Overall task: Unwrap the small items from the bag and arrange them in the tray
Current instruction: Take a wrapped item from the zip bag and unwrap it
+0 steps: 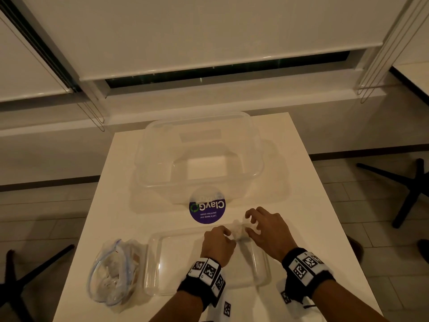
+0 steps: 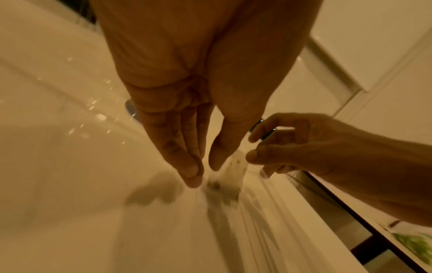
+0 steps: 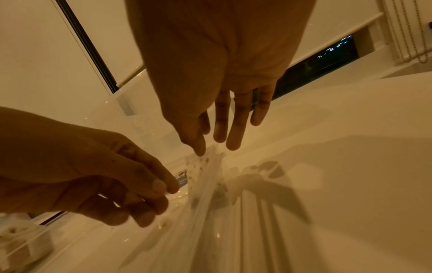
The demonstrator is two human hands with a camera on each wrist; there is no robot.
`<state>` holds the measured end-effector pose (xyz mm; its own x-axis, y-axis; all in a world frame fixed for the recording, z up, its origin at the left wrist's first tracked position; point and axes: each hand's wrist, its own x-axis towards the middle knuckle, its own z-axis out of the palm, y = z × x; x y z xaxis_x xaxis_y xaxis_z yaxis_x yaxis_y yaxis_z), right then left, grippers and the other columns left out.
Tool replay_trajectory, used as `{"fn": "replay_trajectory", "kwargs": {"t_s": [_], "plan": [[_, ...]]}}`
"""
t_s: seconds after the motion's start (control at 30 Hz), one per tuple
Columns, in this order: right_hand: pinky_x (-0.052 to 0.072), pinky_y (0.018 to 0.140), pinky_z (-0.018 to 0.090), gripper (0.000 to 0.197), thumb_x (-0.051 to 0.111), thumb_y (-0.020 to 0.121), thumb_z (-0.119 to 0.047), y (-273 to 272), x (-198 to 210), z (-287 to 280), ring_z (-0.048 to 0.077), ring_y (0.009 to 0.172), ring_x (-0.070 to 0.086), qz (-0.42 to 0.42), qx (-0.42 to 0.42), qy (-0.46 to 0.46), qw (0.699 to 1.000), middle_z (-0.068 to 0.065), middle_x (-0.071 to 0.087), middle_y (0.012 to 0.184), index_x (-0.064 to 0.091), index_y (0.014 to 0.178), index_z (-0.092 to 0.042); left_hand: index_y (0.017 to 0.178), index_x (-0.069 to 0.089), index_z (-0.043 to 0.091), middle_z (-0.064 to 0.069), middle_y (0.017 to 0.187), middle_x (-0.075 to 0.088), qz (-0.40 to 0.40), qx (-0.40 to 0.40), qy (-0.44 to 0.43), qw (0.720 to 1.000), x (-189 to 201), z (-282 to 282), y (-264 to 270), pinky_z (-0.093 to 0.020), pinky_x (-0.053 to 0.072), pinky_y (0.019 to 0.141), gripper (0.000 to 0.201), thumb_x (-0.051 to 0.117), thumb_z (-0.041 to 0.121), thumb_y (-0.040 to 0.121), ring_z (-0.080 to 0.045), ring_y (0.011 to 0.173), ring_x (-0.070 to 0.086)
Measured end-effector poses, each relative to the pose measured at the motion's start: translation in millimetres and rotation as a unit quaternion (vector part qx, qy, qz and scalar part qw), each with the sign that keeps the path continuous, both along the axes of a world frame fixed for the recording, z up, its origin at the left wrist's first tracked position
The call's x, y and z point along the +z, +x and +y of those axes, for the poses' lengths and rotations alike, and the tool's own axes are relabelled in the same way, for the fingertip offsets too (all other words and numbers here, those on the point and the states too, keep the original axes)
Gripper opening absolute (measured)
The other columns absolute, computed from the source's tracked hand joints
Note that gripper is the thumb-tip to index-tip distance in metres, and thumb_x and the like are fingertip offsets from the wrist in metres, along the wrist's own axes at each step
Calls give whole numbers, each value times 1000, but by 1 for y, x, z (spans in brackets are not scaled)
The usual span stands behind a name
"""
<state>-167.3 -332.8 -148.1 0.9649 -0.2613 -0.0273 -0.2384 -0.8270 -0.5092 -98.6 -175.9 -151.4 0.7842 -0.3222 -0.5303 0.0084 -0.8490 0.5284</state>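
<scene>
We see a small wrapped item (image 1: 238, 230) in crinkly white wrap, held up between two hands over the far edge of the clear tray (image 1: 153, 263). The left hand (image 1: 218, 244) pinches the wrap on its left side; in the left wrist view the thumb and the fingers (image 2: 189, 166) meet at their tips with the wrap (image 2: 233, 168) just beside them. The right hand (image 1: 267, 231) pinches the other side with its thumb and first finger, and its other fingers are spread and loosely bent above the wrap. In the right wrist view the thumb tip touches the top of the wrap (image 3: 205, 162). We cannot tell what is inside the wrap.

The tray lies flat on the white tabletop (image 1: 313, 217), close to us. Just left of it sits a clear bag (image 1: 113, 273) with a blue zip edge, and more white wrapped things show through it. Behind the hands lies a round purple sticker (image 1: 207, 211). Behind that stands a big clear tub (image 1: 197, 156). Nothing stands between the hands and the tray.
</scene>
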Motion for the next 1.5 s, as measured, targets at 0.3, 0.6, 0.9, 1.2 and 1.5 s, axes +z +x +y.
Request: {"fn": "replay_trajectory", "kwargs": {"t_s": [0.3,0.6,0.9,1.2,1.5], "plan": [[36,75,25,26,66,82,-17,17,45,64,6,76,55,-89,38,35,995,-10,59,96,62,106,-25,94,69,36,18,76,69,-138,-20,-21,990,111,105,9,-26,53,76,6,65,35,89,-1,75,65],[40,72,23,24,55,91,-23,63,61,216,14,93,56,-34,298,107,948,-7,52,120,63,113,-24,94,70,29,5,88,75,-185,45,85,978,86,274,45,-35,57,80,8,66,22,90,-16,87,70],[49,84,38,30,51,93,-23,64,52,261,26,107,57,66,305,37,949,0,51,129,60,121,-17,110,62,27,2,104,71,-289,-118,246,918,49,260,56,-35,39,81,23,48,37,95,-23,101,59],[42,84,34,29,54,95,-32,62,58,261,23,105,57,50,249,2,967,-2,51,124,59,122,-24,100,74,33,12,96,75,-234,13,57,970,59,279,54,-34,52,84,18,58,41,96,-12,94,65],[47,93,23,43,58,95,-22,81,69,283,9,110,56,-38,218,170,960,-8,52,131,51,137,-26,87,65,14,-2,84,70,-16,242,-280,929,89,300,51,-36,53,81,18,52,12,100,-23,81,66]]}}
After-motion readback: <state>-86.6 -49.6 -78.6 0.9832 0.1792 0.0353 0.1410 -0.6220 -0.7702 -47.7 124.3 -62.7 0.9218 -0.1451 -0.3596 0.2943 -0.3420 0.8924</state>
